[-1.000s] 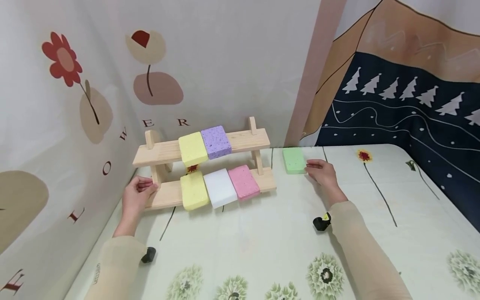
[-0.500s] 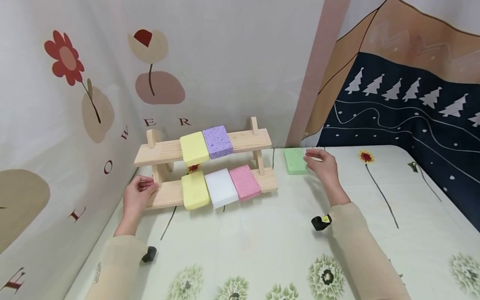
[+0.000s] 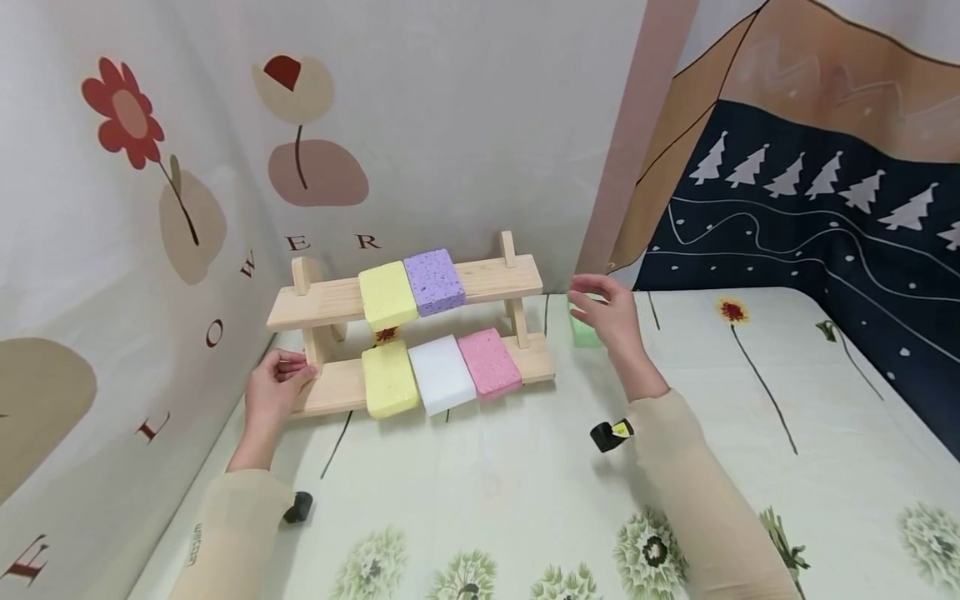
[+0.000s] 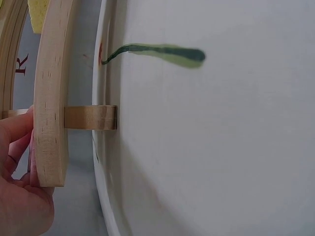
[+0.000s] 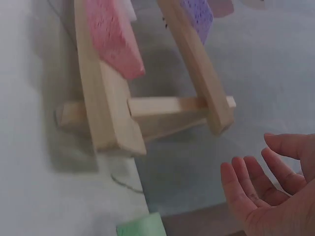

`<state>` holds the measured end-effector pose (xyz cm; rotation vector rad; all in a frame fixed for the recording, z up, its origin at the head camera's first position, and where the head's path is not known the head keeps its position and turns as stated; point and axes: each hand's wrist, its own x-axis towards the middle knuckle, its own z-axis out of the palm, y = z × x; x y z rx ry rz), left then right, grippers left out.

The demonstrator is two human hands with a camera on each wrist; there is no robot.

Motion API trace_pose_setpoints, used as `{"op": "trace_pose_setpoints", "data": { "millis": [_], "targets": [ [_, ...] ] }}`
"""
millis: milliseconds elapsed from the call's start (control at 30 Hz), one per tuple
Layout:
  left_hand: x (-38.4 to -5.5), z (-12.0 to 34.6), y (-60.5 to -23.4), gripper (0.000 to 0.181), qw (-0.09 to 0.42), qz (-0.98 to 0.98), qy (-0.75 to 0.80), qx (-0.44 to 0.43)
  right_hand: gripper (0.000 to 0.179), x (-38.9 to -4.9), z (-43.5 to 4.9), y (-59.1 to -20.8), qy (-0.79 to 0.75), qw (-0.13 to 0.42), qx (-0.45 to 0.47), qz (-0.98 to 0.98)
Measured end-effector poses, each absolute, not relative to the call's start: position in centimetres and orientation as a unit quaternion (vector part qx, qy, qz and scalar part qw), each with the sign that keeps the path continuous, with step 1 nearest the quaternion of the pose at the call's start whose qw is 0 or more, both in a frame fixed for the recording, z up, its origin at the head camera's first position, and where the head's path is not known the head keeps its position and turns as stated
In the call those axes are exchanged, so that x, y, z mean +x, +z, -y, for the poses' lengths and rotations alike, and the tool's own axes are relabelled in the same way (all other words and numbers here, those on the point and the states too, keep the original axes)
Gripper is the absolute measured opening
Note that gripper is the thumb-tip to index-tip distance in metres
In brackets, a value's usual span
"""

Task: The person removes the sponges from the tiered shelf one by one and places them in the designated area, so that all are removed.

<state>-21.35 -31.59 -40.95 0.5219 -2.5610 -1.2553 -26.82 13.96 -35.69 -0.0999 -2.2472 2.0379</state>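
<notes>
The two-tier pale wooden shelf (image 3: 495,281), long axis running left to right, is gripped at its left end by the left hand (image 3: 274,388), while right of it the flat green sponge block (image 3: 584,335) is partly hidden by the nearer, empty, relaxed right hand (image 3: 615,320).

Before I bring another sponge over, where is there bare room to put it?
Upper shelf: left of its yellow sponge and right of the purple sponge. Table: in front of the lower shelf, between the sleeves. Crowded: that shelf's middle, with three sponges side by side, and its left end, by the left hand.
</notes>
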Motion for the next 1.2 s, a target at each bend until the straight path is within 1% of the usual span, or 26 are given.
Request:
{"op": "trace_pose_setpoints", "data": {
  "millis": [300,633,1000,1200],
  "targets": [
    [-20.9,31.8,-41.2,0.031,0.115,0.877,-0.428,0.187,0.035,-26.5,-9.4,-35.0,0.694,0.033,0.008,0.719],
    [-21.2,31.9,-41.1,0.031,0.117,0.879,-0.426,0.182,0.039,-26.2,-5.0,-33.9,0.703,-0.01,0.069,0.708],
    [-21.3,31.7,-41.3,0.03,0.121,0.881,-0.418,0.184,0.037,-26.3,-2.6,-34.3,0.731,-0.058,0.056,0.678],
    [-21.4,31.6,-41.3,0.029,0.123,0.879,-0.422,0.183,0.033,-26.6,-1.9,-34.4,0.736,-0.045,0.035,0.675]
  ]
}}
